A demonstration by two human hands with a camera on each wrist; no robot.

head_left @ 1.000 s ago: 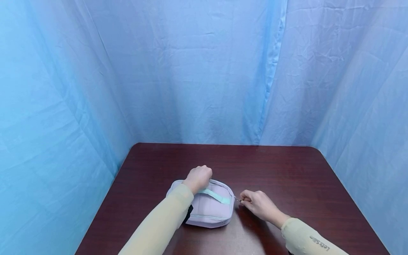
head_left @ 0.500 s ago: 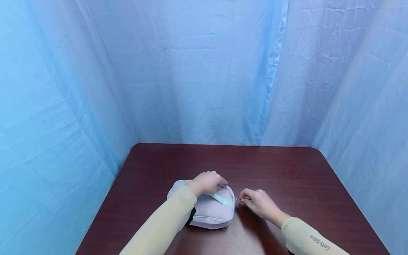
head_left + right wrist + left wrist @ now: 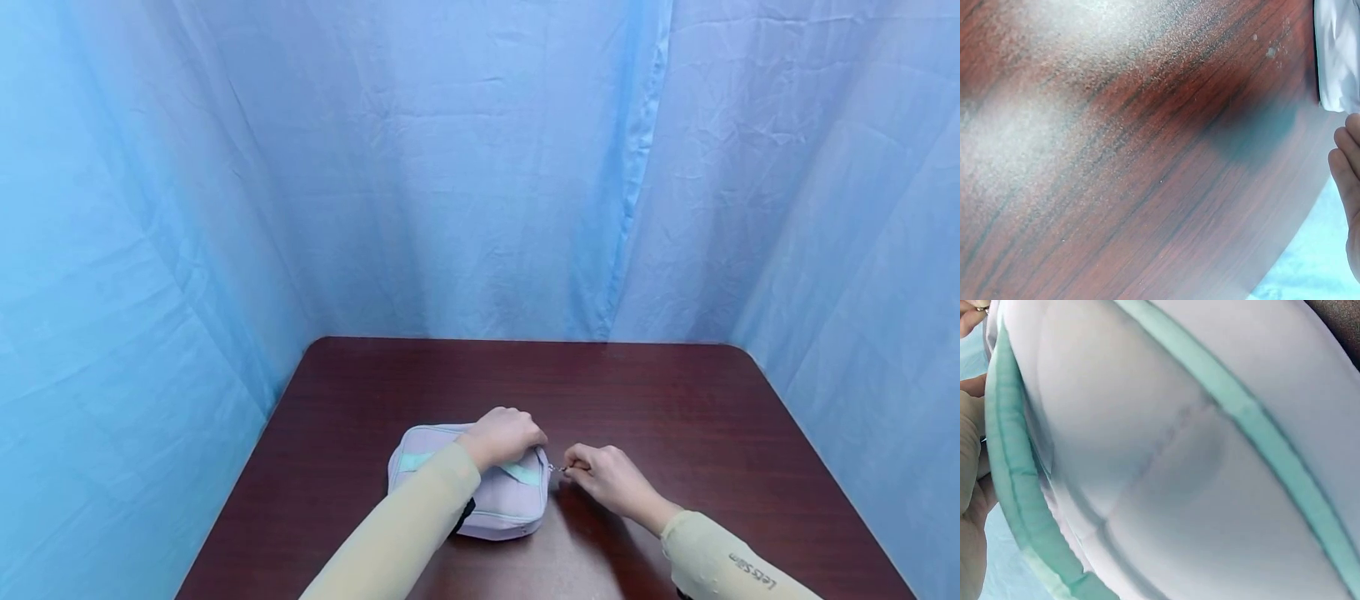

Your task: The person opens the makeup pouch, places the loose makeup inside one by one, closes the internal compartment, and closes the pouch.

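A lavender zippered pouch (image 3: 508,502) with a mint-green strap handle (image 3: 522,474) lies on the table. My left hand (image 3: 501,435) reaches over its top, fingers curled at the zippered far edge close to the right corner. There it pinches the zipper pull, mostly hidden by the fingers; the left wrist view shows that hand (image 3: 971,469) behind the green strap (image 3: 1013,469). From the pouch's right end a short metal chain (image 3: 556,468) stretches out, and my right hand (image 3: 611,479) pinches its free end. The right wrist view catches only part of the right hand (image 3: 1349,187).
Under the pouch is a dark reddish-brown wooden table (image 3: 675,400) with rounded far corners. Light blue curtains (image 3: 480,167) hang close behind it and along both sides.
My left hand has slid to the right along the pouch's far edge, toward the right corner. The right hand keeps its hold on the chain, nearly unmoved.
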